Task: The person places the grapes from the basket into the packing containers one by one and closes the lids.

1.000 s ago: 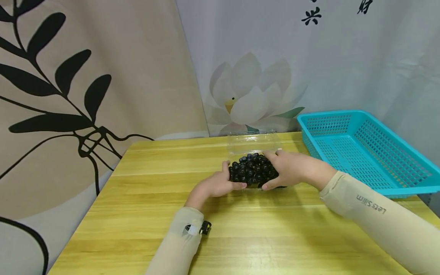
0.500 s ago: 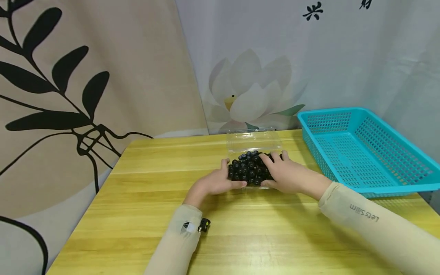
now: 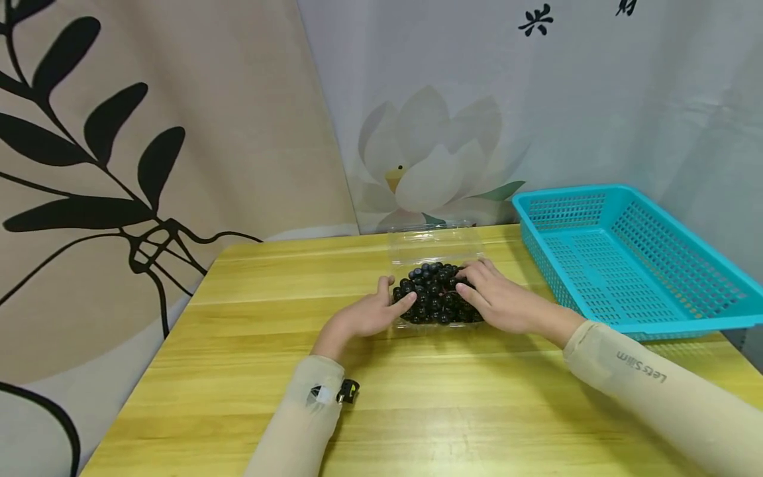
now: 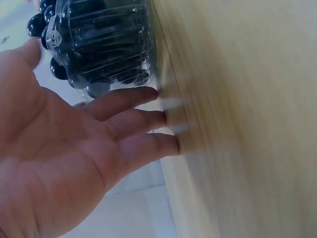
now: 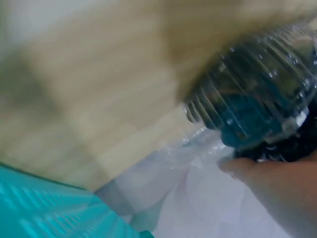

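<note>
A clear plastic clamshell box (image 4: 109, 44) stands on the table, heaped with black round grapes (image 3: 435, 298). Its transparent lid (image 3: 438, 245) is folded back toward the curtain. My left hand (image 3: 365, 315) is at the box's left end, thumb over the edge grapes. In the left wrist view its other fingers (image 4: 143, 146) stretch out beside the box wall, tips at the tabletop. My right hand (image 3: 507, 301) lies over the right end of the heap, fingers spread on the grapes. Its fingertips are partly hidden among them; the right wrist view is blurred.
A turquoise perforated basket (image 3: 596, 324) stands on the right of the wooden table (image 3: 238, 371), close to my right forearm. Behind the table's far edge hangs a printed curtain (image 3: 268, 119).
My right hand has shifted over the grapes, its thumb lifting from the box's front edge onto the heap. My left thumb has risen from the front edge onto the grapes.
</note>
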### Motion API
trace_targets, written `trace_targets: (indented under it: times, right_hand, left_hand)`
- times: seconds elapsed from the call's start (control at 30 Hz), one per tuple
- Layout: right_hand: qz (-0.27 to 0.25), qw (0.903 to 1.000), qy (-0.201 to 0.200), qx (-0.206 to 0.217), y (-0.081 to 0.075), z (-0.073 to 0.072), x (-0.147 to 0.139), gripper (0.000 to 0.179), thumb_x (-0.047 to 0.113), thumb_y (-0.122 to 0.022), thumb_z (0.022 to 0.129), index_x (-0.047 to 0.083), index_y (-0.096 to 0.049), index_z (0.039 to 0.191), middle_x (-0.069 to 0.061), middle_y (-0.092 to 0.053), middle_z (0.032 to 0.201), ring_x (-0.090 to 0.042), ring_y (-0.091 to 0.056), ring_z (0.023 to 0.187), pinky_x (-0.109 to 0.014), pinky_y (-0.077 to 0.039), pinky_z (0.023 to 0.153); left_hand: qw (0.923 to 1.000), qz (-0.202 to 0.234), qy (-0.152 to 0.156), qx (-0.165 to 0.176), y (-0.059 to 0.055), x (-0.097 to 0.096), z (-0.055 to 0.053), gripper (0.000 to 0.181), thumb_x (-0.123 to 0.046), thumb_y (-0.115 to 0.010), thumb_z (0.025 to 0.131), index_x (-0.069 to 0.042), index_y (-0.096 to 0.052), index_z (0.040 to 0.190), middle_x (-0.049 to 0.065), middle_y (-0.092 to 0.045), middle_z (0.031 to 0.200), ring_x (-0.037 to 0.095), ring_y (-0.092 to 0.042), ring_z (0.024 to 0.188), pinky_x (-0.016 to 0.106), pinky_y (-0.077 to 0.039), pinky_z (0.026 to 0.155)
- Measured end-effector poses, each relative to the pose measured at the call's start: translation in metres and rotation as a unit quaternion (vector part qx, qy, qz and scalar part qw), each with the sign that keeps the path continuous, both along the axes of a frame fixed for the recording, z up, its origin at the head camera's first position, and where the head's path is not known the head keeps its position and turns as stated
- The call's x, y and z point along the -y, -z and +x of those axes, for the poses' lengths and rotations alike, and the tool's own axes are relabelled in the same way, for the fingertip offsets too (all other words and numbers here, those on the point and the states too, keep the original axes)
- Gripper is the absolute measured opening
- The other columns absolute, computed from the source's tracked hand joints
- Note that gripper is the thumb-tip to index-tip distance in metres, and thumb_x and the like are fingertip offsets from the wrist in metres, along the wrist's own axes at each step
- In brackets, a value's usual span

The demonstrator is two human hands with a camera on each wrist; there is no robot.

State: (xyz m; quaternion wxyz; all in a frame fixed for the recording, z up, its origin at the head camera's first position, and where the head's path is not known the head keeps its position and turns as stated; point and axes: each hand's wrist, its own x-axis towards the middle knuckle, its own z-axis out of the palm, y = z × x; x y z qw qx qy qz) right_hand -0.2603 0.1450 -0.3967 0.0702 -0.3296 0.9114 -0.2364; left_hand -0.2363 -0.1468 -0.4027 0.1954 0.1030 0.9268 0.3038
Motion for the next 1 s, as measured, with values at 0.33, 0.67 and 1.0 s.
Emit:
trace_targets:
  times: [0.33, 0.67, 1.0]
  right_hand:
    - [-0.007, 0.9997, -0.011, -0.018, 0.0008, -0.0016, 0.0025, 0.055, 0.047, -0.048, 0.113, 0.004, -0.05, 0.147, -0.025, -0.036, 0.164, -0.046, -0.032, 0.155, -0.069, -0.035, 0.123]
    - [0.042, 0.9989, -0.003, -0.022, -0.0013, 0.004, 0.0078, 0.065, 0.052, -0.048, 0.112, 0.007, -0.042, 0.158, -0.019, -0.031, 0.17, -0.059, -0.014, 0.16, -0.076, -0.016, 0.128]
    - [0.059, 0.9975, 0.038, -0.01, 0.0034, 0.0065, 0.0081, 0.099, 0.078, -0.046, 0.1, 0.016, -0.017, 0.172, -0.017, -0.021, 0.177, -0.055, -0.007, 0.163, -0.077, -0.018, 0.127]
  left_hand:
    - [0.9999, -0.008, -0.008, -0.002, -0.0008, -0.0018, 0.0017, 0.098, -0.069, -0.043, 0.107, -0.006, -0.002, 0.169, 0.034, -0.064, 0.142, 0.045, -0.054, 0.146, 0.057, -0.038, 0.127]
    - [1.0, 0.001, -0.007, 0.006, -0.0033, -0.0026, -0.0004, 0.097, -0.064, -0.048, 0.107, -0.005, -0.002, 0.169, 0.036, -0.051, 0.155, 0.044, -0.047, 0.152, 0.057, -0.035, 0.13]
    - [0.9999, 0.0, -0.007, 0.011, -0.0048, -0.0018, -0.0002, 0.096, -0.062, -0.051, 0.107, -0.006, -0.003, 0.169, 0.036, -0.055, 0.152, 0.043, -0.049, 0.15, 0.057, -0.035, 0.129]
